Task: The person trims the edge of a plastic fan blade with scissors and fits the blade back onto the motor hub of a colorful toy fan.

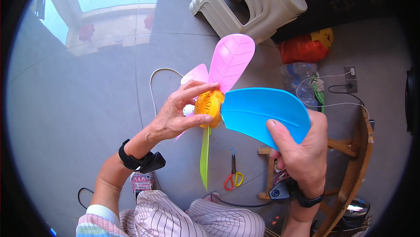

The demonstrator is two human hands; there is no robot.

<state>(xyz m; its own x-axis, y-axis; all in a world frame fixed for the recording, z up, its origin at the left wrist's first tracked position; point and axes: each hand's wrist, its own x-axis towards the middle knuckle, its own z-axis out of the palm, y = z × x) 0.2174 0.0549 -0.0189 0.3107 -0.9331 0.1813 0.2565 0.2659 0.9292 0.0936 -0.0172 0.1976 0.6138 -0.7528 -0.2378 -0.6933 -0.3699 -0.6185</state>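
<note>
My left hand (175, 111) is closed around an orange plastic hub (205, 105), thumb in front and fingers over the top. Leaf-shaped plastic blades fan out from this hub. A pink blade (232, 57) with raised veins points away from me, and paler pink blades show partly behind my fingers. Seen nearly edge-on, a green blade (204, 160) hangs toward me. My right hand (308, 154) pinches the wide end of a blue blade (258, 108), thumb on top. The blue blade's narrow end meets the hub's right side; whether it is fixed there I cannot tell.
Scissors (234, 178) with red and yellow handles lie on the grey floor (96, 92) below the blades. A beige plastic stool (280, 0) lies at the back. Red and clear bags (304, 51), a socket strip (350, 79) with cables and a curved wooden frame (356, 180) are at right.
</note>
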